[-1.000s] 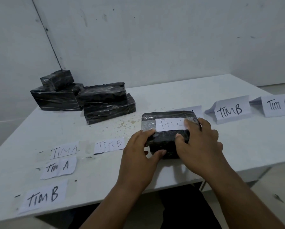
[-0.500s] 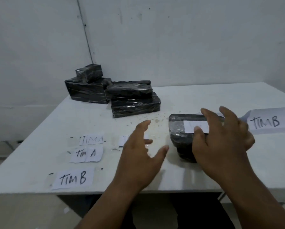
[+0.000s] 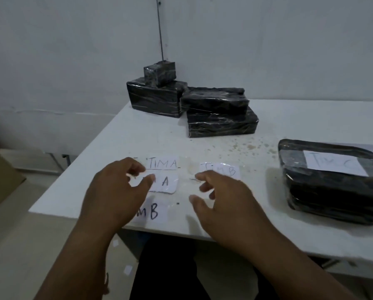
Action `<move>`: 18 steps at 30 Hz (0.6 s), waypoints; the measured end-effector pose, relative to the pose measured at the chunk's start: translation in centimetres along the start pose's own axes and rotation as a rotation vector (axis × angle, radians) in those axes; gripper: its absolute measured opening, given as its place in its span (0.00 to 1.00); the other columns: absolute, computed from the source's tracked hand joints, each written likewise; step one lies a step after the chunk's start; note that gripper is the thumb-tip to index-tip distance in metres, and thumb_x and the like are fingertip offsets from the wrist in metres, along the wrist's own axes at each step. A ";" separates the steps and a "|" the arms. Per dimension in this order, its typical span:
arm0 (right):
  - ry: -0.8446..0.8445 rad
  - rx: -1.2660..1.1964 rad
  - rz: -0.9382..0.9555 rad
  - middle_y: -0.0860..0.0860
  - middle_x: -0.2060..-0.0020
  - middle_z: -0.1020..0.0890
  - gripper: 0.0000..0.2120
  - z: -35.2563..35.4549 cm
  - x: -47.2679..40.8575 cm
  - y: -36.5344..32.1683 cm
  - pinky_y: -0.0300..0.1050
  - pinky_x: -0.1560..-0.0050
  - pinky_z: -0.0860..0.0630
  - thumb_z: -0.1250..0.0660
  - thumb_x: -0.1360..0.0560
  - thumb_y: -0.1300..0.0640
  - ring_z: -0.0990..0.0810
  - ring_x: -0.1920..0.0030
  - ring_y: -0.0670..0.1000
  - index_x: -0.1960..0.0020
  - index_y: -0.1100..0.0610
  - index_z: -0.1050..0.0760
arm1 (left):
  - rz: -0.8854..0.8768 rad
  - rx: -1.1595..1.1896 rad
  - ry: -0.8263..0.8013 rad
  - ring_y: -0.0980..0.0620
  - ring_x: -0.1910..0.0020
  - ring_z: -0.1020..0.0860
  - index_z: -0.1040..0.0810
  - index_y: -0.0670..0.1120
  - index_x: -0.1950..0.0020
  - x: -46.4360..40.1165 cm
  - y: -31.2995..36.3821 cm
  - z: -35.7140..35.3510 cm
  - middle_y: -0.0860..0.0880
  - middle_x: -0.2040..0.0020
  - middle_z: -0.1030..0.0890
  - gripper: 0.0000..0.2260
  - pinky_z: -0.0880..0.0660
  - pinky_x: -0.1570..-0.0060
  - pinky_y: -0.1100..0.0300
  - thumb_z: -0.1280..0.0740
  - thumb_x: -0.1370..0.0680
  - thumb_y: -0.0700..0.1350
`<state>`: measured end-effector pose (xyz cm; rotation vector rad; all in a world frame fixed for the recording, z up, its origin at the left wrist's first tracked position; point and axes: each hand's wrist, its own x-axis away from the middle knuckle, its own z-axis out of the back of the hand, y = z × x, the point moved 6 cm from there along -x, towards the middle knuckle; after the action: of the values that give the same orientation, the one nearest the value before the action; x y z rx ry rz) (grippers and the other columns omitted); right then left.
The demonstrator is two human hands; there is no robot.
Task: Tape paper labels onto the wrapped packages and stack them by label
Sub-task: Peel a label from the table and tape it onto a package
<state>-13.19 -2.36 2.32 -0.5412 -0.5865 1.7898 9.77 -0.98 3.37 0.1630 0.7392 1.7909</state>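
Loosely spread, both hands (image 3: pixel 116 191) (image 3: pixel 222 198) hold nothing above labels (image 3: pixel 162 164) reading "TIM A", "TIM B".

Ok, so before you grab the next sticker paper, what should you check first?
1. Both hands free: left hand and right hand hold nothing. Ok.
2. Finished package has its label on top and sits out of the way. Ok.
3. Loose labels within reach: TIM A label and TIM B label lie just under the fingers. Ok.
4. Unlabelled packages waiting at the back of the table. Ok.
5. Tape already stuck on the loose labels: cannot tell.
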 end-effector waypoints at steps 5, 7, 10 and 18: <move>-0.159 0.035 -0.061 0.40 0.37 0.21 0.27 -4.5 -0.7 -0.5 0.49 0.35 0.26 0.35 0.24 0.36 0.23 0.38 0.45 0.26 0.40 0.33 | 0.275 -0.207 -0.222 0.47 0.44 0.23 0.28 0.55 0.41 0.7 -5.1 -0.7 0.47 0.42 0.21 0.21 0.27 0.50 0.53 0.32 0.25 0.67; -0.146 0.038 -0.060 0.39 0.39 0.21 0.27 -5.2 -0.9 -1.0 0.49 0.37 0.26 0.35 0.24 0.36 0.23 0.40 0.45 0.27 0.40 0.33 | 0.301 -0.212 -0.244 0.45 0.41 0.24 0.27 0.53 0.39 0.9 -5.9 -1.0 0.46 0.40 0.22 0.23 0.26 0.47 0.52 0.33 0.25 0.67; -0.147 0.037 -0.065 0.40 0.39 0.21 0.28 -5.9 -1.1 -1.6 0.51 0.36 0.26 0.35 0.24 0.36 0.23 0.39 0.46 0.26 0.41 0.33 | 0.302 -0.185 -0.253 0.48 0.46 0.24 0.28 0.53 0.40 0.9 -6.1 -1.0 0.47 0.42 0.21 0.22 0.30 0.54 0.55 0.33 0.24 0.67; -0.185 0.082 -0.041 0.41 0.41 0.23 0.24 -7.4 -1.5 -2.1 0.50 0.37 0.28 0.31 0.24 0.38 0.25 0.42 0.46 0.31 0.40 0.29 | 0.233 -0.140 -0.333 0.54 0.52 0.24 0.26 0.58 0.51 1.0 -5.8 -1.5 0.53 0.50 0.21 0.13 0.30 0.59 0.59 0.30 0.25 0.65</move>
<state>-6.63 -2.41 -1.98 -0.3075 -0.6422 1.8286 13.45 0.29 -1.23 0.4566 0.3670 1.9640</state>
